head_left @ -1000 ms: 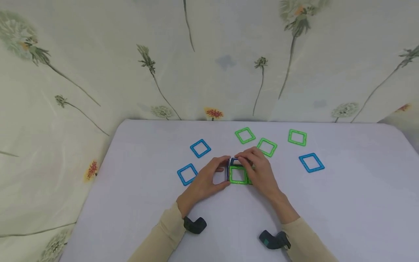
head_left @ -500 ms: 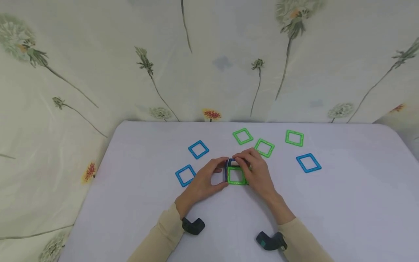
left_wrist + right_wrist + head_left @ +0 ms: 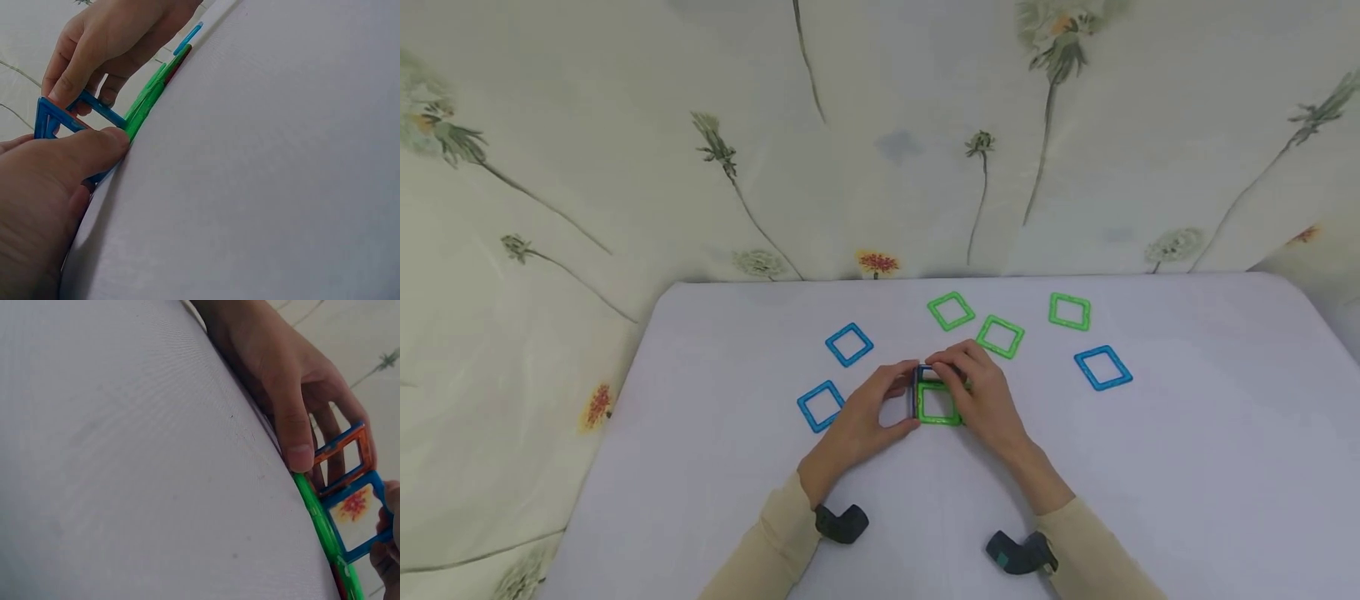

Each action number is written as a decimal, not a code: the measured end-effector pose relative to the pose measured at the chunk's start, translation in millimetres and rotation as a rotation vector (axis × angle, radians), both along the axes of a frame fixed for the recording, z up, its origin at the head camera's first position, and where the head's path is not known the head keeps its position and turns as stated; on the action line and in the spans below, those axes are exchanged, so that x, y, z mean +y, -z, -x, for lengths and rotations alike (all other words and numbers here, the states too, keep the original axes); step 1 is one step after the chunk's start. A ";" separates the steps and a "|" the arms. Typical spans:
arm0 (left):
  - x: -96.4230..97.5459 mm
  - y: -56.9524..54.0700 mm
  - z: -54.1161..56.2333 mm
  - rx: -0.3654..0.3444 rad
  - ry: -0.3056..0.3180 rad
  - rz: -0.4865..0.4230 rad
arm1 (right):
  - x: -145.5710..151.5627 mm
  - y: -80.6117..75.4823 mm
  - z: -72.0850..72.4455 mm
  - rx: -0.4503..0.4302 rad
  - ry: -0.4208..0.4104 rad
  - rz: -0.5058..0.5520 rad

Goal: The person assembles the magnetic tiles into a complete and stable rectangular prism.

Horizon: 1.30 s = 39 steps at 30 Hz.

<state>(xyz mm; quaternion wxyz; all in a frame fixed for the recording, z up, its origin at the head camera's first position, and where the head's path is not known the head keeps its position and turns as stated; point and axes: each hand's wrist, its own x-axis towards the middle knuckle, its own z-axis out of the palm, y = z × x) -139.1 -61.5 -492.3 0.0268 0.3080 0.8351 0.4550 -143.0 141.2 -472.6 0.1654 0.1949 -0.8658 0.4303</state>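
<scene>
A green magnetic tile (image 3: 938, 422), an open square frame, lies flat on the table between the hands. My left hand (image 3: 867, 412) holds a blue-edged tile (image 3: 915, 396) upright along its left side, thumb at the near corner and fingers at the far one. My right hand (image 3: 988, 396) pinches the top of another upright blue tile (image 3: 103, 111) at the green tile's back edge. In the right wrist view the left-side tile (image 3: 342, 486) shows orange inside its blue edge and meets the back tile (image 3: 337, 534) at a corner. Part of another green tile (image 3: 178, 65) extends beneath the right hand.
Behind the hands lie loose green tiles (image 3: 951, 326) (image 3: 1000, 353) (image 3: 1070, 326). Blue tiles lie left (image 3: 850, 363) (image 3: 808, 414) and right (image 3: 1103, 387). A flowered cloth (image 3: 910, 208) hangs behind the white table (image 3: 1210, 467). Both wrists carry black camera mounts (image 3: 842, 525).
The right hand has shifted slightly left with the back blue tile, narrowing the gap to the left upright tile. The left hand keeps its grip; the head view has drifted a little.
</scene>
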 end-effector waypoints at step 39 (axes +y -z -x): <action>-2.6 -8.0 -3.0 0.033 0.014 0.060 | 15.8 -8.8 3.6 -0.171 -0.116 -0.017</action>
